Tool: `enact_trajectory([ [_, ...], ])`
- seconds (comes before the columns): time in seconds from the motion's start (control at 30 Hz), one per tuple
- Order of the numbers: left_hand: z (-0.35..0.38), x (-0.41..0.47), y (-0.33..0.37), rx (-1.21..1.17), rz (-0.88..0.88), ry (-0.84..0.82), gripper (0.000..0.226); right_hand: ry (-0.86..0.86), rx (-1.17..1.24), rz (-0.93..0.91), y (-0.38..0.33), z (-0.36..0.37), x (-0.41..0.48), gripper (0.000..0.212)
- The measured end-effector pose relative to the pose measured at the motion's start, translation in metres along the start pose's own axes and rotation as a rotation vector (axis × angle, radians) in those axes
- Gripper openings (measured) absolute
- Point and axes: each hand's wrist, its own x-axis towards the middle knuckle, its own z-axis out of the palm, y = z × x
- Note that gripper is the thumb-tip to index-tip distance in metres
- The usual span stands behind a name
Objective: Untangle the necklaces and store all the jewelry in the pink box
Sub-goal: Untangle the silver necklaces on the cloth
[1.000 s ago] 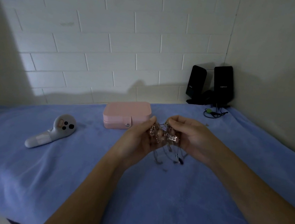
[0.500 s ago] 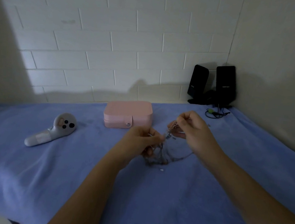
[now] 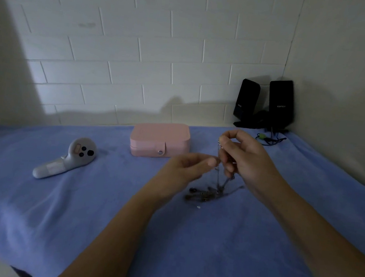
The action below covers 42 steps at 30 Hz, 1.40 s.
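A tangle of thin metal necklaces (image 3: 210, 192) lies on the blue cloth, with strands rising up from it. My right hand (image 3: 242, 157) pinches the upper end of those strands and holds them above the heap. My left hand (image 3: 186, 169) is just left of the strands, thumb and fingertips closed on the chain at about mid-height. The pink box (image 3: 160, 140) stands shut, clasp facing me, behind and left of my hands.
A white handheld controller (image 3: 66, 159) lies on the cloth at the left. Two black speakers (image 3: 266, 103) with cables stand in the back right corner against the brick wall. The blue cloth (image 3: 185, 244) covers the surface, whose near left edge drops off.
The jewelry was bunched between both hands; now most of it rests on the cloth. My right hand has risen and drawn strands up, and my left hand has moved slightly apart.
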Motion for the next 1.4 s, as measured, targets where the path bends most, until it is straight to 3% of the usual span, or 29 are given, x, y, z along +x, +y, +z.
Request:
enact_trajectory([
  [0.07, 0.005, -0.002, 0.001, -0.013, 0.05, -0.085, 0.036, -0.047, -0.001, 0.005, -0.003, -0.001, 0.0, 0.012],
  [0.17, 0.005, -0.003, 0.008, -0.167, 0.047, -0.02, 0.017, -0.119, 0.031, 0.018, -0.009, -0.007, 0.0, 0.011],
  [0.2, 0.002, -0.002, 0.01, -0.297, 0.036, 0.017, 0.024, -0.133, 0.024, 0.034, -0.012, -0.011, 0.001, 0.011],
  [0.3, -0.013, -0.005, 0.021, -0.773, 0.002, 0.092, 0.035, -0.138, -0.261, 0.053, -0.011, -0.027, 0.004, 0.015],
  [0.4, -0.029, -0.009, 0.019, -0.935, 0.038, 0.031, 0.039, -0.087, -0.486, 0.052, 0.001, -0.03, 0.006, 0.013],
  [0.47, -0.035, -0.01, 0.014, -0.987, 0.091, -0.065, 0.04, -0.023, -0.297, 0.148, 0.009, -0.029, 0.008, 0.026],
  [0.63, -0.043, -0.01, 0.01, -1.093, 0.113, -0.134, 0.034, 0.085, 0.558, 0.38, 0.009, -0.033, 0.013, 0.037],
  [0.7, -0.044, -0.007, 0.008, -1.131, 0.055, -0.233, 0.034, 0.023, 0.652, 0.441, 0.005, -0.033, 0.011, 0.046],
  [0.8, -0.048, -0.002, 0.003, -1.238, -0.009, -0.432, 0.034, -0.155, 0.451, 0.508, -0.004, -0.03, 0.008, 0.059],
  [0.93, -0.058, -0.004, 0.001, -1.209, -0.007, -0.445, 0.034, -0.23, 0.248, 0.539, -0.003, -0.029, 0.008, 0.061],
  [1.1, -0.062, -0.011, 0.007, -0.907, -0.077, -0.12, 0.043, -0.193, 0.178, 0.603, 0.014, -0.02, 0.008, 0.052],
  [1.2, -0.064, -0.01, 0.005, -0.738, -0.176, 0.108, 0.029, -0.061, 0.293, 0.632, 0.027, -0.005, 0.009, 0.039],
  [1.3, -0.067, -0.008, -0.004, -0.561, -0.262, 0.25, 0.025, 0.037, 0.521, 0.545, 0.037, 0.007, 0.015, 0.017],
  [1.37, -0.069, -0.006, -0.011, -0.44, -0.304, 0.322, 0.028, 0.037, 0.385, 0.453, 0.044, 0.011, 0.016, 0.014],
  [1.4, -0.07, -0.006, -0.014, -0.375, -0.321, 0.36, 0.031, 0.02, 0.172, 0.398, 0.048, 0.013, 0.015, 0.021],
])
